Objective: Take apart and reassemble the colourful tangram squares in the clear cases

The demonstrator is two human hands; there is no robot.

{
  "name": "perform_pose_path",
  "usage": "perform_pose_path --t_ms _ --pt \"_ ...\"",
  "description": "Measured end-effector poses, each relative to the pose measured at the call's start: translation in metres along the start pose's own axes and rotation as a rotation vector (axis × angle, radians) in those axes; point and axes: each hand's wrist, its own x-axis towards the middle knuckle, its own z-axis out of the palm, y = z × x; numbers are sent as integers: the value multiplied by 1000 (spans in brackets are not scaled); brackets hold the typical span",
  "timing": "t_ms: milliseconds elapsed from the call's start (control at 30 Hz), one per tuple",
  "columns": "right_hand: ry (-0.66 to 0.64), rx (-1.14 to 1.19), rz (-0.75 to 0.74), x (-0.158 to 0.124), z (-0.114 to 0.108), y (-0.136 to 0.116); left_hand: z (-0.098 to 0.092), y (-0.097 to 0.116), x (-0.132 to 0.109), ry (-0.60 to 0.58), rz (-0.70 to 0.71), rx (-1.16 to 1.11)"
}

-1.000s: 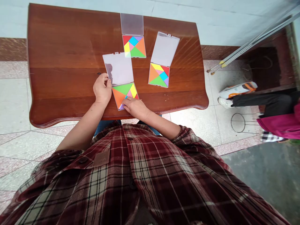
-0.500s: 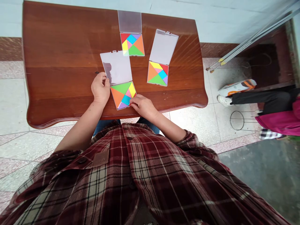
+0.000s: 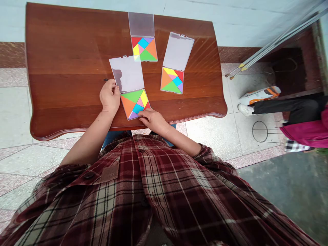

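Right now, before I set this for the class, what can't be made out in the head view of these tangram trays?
- The near tangram tray: its lower right corner is hidden by the right hand.
- The far tangram tray: its lower left corner is hazed by the clear lid overlapping it.
- The pink garment: cut off by the right edge.

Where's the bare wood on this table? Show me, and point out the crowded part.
Bare wood: the wide stretch of the wooden table left of the left hand, and the strip right of the right open tangram case. Crowded: the near tangram case under the right hand, up to the far tangram case.
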Motion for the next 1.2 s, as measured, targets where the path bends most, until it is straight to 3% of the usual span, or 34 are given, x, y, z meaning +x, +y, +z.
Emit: perform_pose_path --t_ms 100,300,467,900,1067,1200 --pt "59 7 60 -2 -4 1 1 -3 0 3 13 -9" --pt "-101 -23 141 -6 -5 -14 1 -5 0 2 20 -20" --pt "-101 1 208 -6 -1 -18 0 -2 0 5 11 -16" --pt "-108 242 167 -2 5 -17 -1 -1 -1 10 42 -24" --pt "-133 186 99 -2 8 -16 -1 -1 -1 6 40 -20" --pt "-154 2 90 -6 6 -22 -1 -2 -1 8 21 -11"
